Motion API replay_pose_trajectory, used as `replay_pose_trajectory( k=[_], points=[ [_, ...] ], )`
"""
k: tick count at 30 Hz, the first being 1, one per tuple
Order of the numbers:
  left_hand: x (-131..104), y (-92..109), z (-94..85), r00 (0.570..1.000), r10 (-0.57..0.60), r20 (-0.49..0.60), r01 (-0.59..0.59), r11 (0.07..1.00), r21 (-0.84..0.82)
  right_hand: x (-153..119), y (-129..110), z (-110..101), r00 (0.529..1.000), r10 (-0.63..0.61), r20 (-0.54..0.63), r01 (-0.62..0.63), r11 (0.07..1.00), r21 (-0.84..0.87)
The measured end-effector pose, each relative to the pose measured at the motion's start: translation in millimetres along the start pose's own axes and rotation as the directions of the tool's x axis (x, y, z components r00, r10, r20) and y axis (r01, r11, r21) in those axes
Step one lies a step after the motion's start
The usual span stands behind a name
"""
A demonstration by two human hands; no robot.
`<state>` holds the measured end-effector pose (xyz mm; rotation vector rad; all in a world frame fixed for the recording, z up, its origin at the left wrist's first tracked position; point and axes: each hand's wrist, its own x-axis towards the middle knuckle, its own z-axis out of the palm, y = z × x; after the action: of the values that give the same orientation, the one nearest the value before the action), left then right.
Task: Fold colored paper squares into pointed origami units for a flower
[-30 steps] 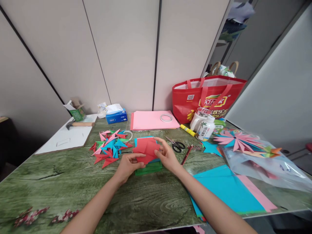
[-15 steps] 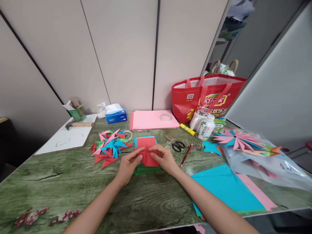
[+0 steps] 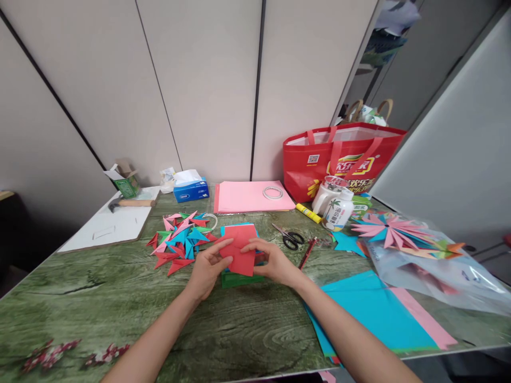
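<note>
Flat paper sheet [image 3: 242, 261], plain red. Pointed folded-paper pieces [image 3: 186, 250], mixed red, pink, blue, green. Wide paper sheets [image 3: 371, 311], bright blue over pink. Wood-grain bench [image 3: 239, 330], mottled green with pink blossom print [image 3: 51, 355]. Cylindrical glue stick [image 3: 308, 213], yellow. Big shopping bag [image 3: 297, 170], red, yellow-edged lettering.

Fingers [image 3: 257, 244] holding red paper [image 3: 241, 261] (scissors [image 3: 285, 234] nearby).

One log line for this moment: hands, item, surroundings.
left hand: holding red paper | right hand: touching same paper | below: paper stack | nearby: scissors, folded pieces
</note>
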<state>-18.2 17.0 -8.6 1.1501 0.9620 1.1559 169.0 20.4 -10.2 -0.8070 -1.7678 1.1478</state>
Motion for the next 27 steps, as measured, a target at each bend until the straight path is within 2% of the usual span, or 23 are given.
replay_pose_trajectory(
  k=[8,12,15,18,20,23,27],
  points=[
    [-5,7,4.7,0.996,-0.067,0.065,0.064,0.997,0.043,-1,-2,-3,1.000,-0.014,0.025,0.016,0.998,-0.060],
    [-5,8,5.2,0.997,-0.062,0.049,0.059,0.997,0.053,-1,-2,-5,0.996,-0.046,0.073,0.052,0.994,-0.091],
    [-5,8,5.3,0.998,-0.049,0.028,0.045,0.990,0.130,0,-3,-4,0.997,-0.057,0.058,0.065,0.985,-0.159],
    [-6,7,6.9,1.000,-0.025,0.018,0.020,0.970,0.243,1,0,2,0.999,-0.028,-0.036,0.021,0.982,-0.185],
    [-6,6,8.5,1.000,-0.011,0.017,0.006,0.961,0.277,2,4,9,0.990,0.027,-0.136,-0.044,0.992,-0.120],
    [-8,5,10.3,1.000,-0.004,0.018,-0.001,0.964,0.267,2,10,16,0.957,0.096,-0.275,-0.108,0.994,-0.026],
    [-9,6,11.5,1.000,-0.010,0.022,0.005,0.972,0.233,3,13,18,0.930,0.103,-0.353,-0.118,0.993,-0.022]
  ],
)
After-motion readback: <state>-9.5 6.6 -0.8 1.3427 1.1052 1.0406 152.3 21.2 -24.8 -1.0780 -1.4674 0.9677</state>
